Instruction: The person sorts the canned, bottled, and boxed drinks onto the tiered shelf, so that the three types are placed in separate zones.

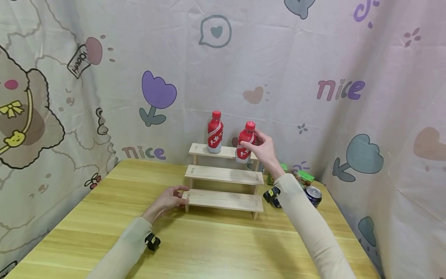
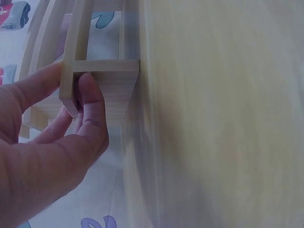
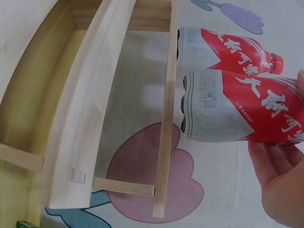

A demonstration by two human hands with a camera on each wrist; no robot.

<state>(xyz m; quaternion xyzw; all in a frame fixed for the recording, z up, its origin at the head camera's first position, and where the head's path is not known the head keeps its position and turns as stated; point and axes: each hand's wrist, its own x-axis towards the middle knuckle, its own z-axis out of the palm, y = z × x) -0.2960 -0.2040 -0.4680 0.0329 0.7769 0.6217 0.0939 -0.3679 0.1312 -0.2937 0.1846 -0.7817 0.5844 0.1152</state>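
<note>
A three-tier wooden step shelf (image 1: 223, 199) stands on the table. My left hand (image 1: 170, 198) pinches the left end of its lowest board, thumb on one face and fingers curled round the other, as the left wrist view shows. One red-labelled drink bottle (image 1: 215, 133) stands upright on the left part of the top board. My right hand (image 1: 263, 149) grips a second, matching red bottle (image 1: 245, 141) near the right end of that board, slightly tilted. In the right wrist view a small gap shows between this held bottle (image 3: 237, 107) and the top board (image 3: 166, 109).
Behind my right forearm, at the table's right side, are a dark can (image 1: 313, 195) and green-topped packages (image 1: 304, 177), partly hidden. A patterned cloth (image 1: 278, 58) hangs behind the wooden table (image 1: 195, 248). Each wrist wears a small black camera.
</note>
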